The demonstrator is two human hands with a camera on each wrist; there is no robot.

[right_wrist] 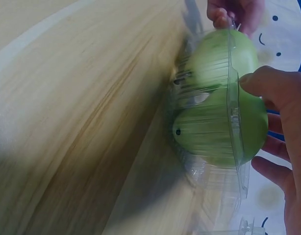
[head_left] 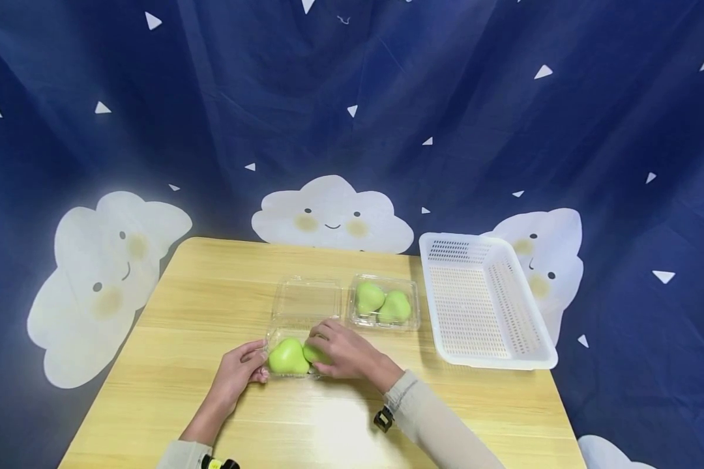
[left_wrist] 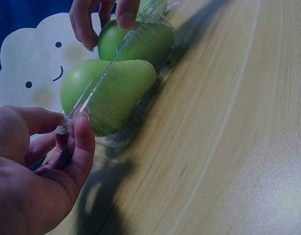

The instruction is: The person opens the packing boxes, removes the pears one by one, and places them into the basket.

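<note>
**Pale sleeves point(head_left: 446, 423) before an open clear clamshell point(head_left: 293, 324) of green pears point(head_left: 289, 357)**

Left hand point(head_left: 237, 374): at the open clamshell's left edge, thumb and fingers pinching its rim.
Right hand point(head_left: 343, 352): over the clamshell's right half, fingers curled round the right pear point(head_left: 315, 355).
Left pear point(head_left: 286, 359): inside the clamshell, just beside the right one.
Lid point(head_left: 308, 301): lying open, on the clamshell's far side.
Second clamshell point(head_left: 396, 283), two pears point(head_left: 394, 307) inside: beyond and right of the open clamshell.
White perforated basket point(head_left: 466, 306): farther right.

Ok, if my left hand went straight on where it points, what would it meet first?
Your left hand pinches the open box at its rim; straight past that, the left pear looks first in line, though depth is uncertain.
</note>
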